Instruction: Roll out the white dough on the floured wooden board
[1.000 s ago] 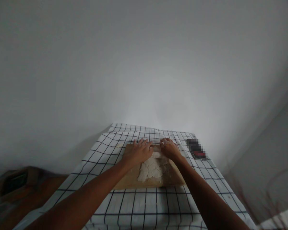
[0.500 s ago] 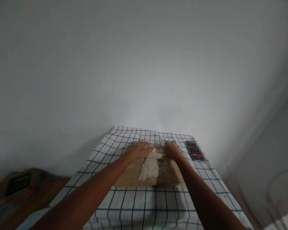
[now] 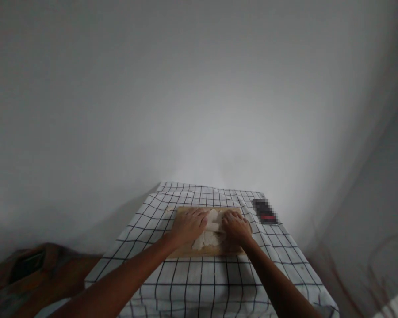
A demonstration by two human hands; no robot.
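A pale rolling pin (image 3: 213, 227) lies crosswise on a flattened sheet of dough (image 3: 206, 240). Under the dough is a wooden board (image 3: 192, 253). My left hand (image 3: 191, 222) is closed over the pin's left end, its fingers reaching forward over it. At the right end, my right hand (image 3: 234, 224) wraps the pin with curled fingers. Both hands hide the pin's ends, and dough shows in front of and behind its middle.
A white cloth with dark grid lines (image 3: 192, 282) covers the table, which stands against a pale wall (image 3: 199, 110). To the right of the board lies a dark, blurred-out flat item (image 3: 265, 212). Brown boxes (image 3: 33, 265) are on the floor at the left.
Both hands have drawn the rolling pin back toward me, from the far part of the board to its middle. More dough now shows beyond the pin. The view has shifted slightly.
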